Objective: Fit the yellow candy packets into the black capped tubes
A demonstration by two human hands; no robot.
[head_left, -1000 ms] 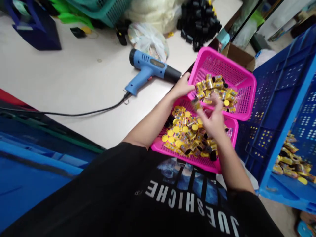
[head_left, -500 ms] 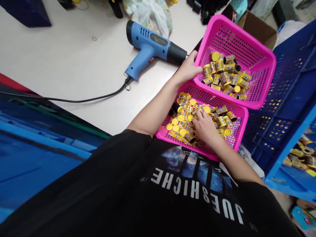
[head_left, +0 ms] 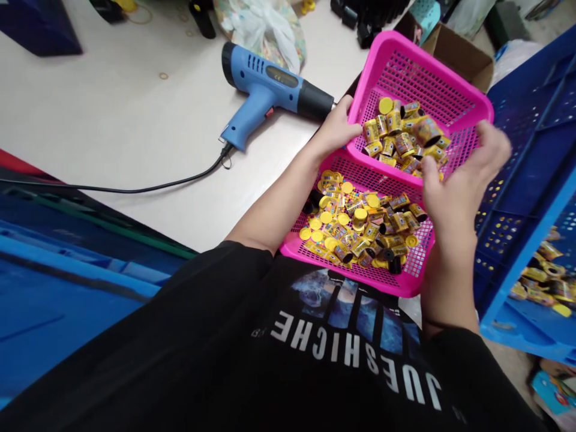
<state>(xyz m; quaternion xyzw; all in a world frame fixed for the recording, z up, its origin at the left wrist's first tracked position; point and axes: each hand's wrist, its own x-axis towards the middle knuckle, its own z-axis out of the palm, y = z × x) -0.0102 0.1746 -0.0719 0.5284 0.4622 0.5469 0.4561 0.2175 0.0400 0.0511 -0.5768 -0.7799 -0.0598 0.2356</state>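
Small yellow containers (head_left: 393, 123) lie piled in the upper pink basket (head_left: 423, 78); one blurred container (head_left: 426, 131) shows above them, clear of the fingers; left hand (head_left: 339, 127) grips that basket's left rim; right hand (head_left: 463, 168), spread wide and holding nothing visible, is at its right end; lower pink basket (head_left: 407, 288), nearer the person, holds more; heat gun (head_left: 274, 84) lies left, on the desk (head_left: 135, 132); blue crate (head_left: 517, 120) stands right.

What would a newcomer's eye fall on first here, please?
Probably the far pink basket, gripped at its left side by the left hand, and the near pink basket in front of it, both holding small yellow containers. Then the blue heat gun, lying on the pale table left of the baskets.
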